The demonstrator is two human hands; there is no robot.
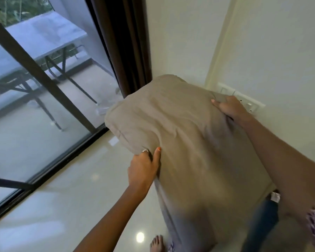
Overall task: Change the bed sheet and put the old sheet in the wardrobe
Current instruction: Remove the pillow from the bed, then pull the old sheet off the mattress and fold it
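Pillow (pixel 180 142) in a beige case, held up in the air by both hands, over the floor near the wall.

Pillow cover plain beige-tan, wrinkled, plump at the top, lower part hanging loose and motion-blurred. Left hand (pixel 144 166) grips the pillow's left edge, thumb pressed on the front, fingers curled behind; ring on one finger. Right hand (pixel 229 108) pinches the upper right edge, fingers bunching the cloth. Nothing carries the pillow; it hangs clear of the glossy tiled floor (pixel 71 206). Bare foot (pixel 157 243) at the bottom edge. Right of the pillow: cream wall (pixel 280 60) with a white switch plate (pixel 249 104) just behind the right hand. Left: sliding glass door (pixel 35 106), dark curtain (pixel 120 42) at its edge, folding table (pixel 44 37) outside. Open floor between door and pillow.
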